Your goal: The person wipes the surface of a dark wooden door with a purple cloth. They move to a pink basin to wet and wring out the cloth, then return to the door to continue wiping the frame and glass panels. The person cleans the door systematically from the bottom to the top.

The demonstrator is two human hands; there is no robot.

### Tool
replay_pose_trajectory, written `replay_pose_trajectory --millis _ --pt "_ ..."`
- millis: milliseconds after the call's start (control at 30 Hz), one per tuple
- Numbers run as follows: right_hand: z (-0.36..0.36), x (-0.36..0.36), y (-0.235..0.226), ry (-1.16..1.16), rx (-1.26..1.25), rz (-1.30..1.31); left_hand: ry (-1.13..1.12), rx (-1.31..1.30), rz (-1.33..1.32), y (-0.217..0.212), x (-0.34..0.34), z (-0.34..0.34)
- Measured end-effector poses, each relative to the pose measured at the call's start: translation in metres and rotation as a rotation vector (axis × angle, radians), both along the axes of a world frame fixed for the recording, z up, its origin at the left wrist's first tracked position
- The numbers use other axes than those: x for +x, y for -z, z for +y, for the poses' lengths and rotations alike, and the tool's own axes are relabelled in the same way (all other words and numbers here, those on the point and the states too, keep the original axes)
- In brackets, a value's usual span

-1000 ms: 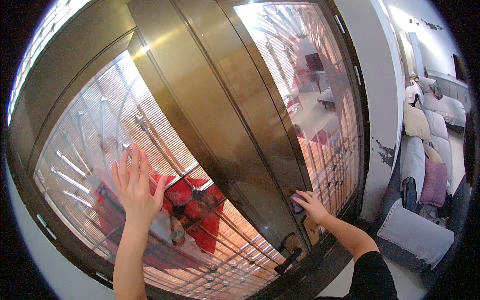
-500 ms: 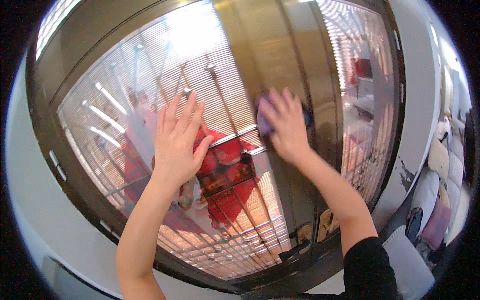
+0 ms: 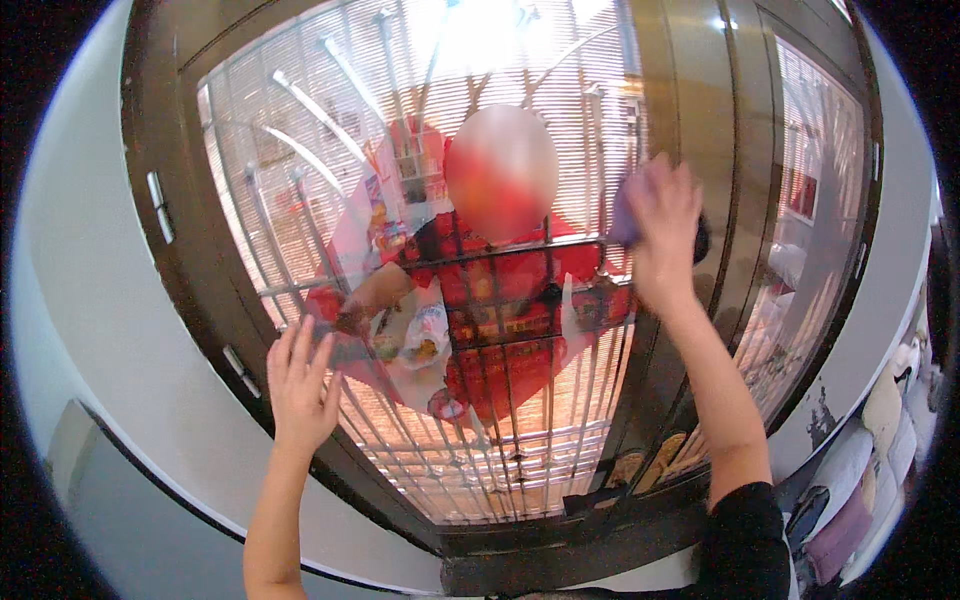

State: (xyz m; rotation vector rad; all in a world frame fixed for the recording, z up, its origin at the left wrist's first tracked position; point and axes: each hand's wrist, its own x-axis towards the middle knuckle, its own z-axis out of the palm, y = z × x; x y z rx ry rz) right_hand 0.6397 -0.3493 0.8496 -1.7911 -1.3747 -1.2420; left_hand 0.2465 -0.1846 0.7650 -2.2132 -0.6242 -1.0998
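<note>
In front of me is a window with a brown metal frame (image 3: 690, 90) and a large glass pane (image 3: 290, 190). My right hand (image 3: 665, 225) presses a purple cloth (image 3: 627, 212) against the frame's middle upright, by the pane's right edge. The fingers are slightly blurred and cover part of the cloth. A dark shape beside the palm is unclear. My left hand (image 3: 302, 385) is empty, its fingers spread, at the lower left edge of the pane. Whether it touches the glass, I cannot tell.
Metal bars (image 3: 500, 340) stand behind the glass. A red-clad figure (image 3: 500, 300) shows in the pane, perhaps a reflection. A narrower pane (image 3: 815, 190) is at the right. Several cushions and folded fabrics (image 3: 850, 470) lie at the lower right, beside the grey wall (image 3: 80, 250).
My left hand has moved down and left, from the middle of the pane to its lower left edge. The right hand stays with the cloth on the upright. The view has shifted left.
</note>
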Motion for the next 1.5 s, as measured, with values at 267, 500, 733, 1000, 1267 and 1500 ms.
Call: replay_pose_trajectory --millis 267,500,733,1000,1267,1500 --pt "0.05 -0.071 0.189 -0.407 -0.73 -0.394 -0.086 -0.154 -0.09 0.043 -0.021 -0.001" --pt "0.066 -0.119 0.105 -0.178 -1.395 -0.296 -0.215 -0.234 -0.037 0.058 -0.063 0.002" --pt "0.068 -0.062 0.003 -0.253 0.227 0.113 -0.194 -0.272 -0.14 0.072 -0.05 0.016" --pt "0.14 -0.059 0.371 -0.711 -0.778 -0.77 -0.148 -0.303 -0.108 0.075 -0.04 0.016" --pt "0.107 -0.139 -0.001 -0.294 0.174 -0.187 -0.329 -0.405 -0.123 0.097 -0.1 -0.013" --pt "0.213 -0.199 0.268 -0.032 -0.484 -1.004 -0.271 -0.466 -0.166 0.131 -0.105 -0.022"
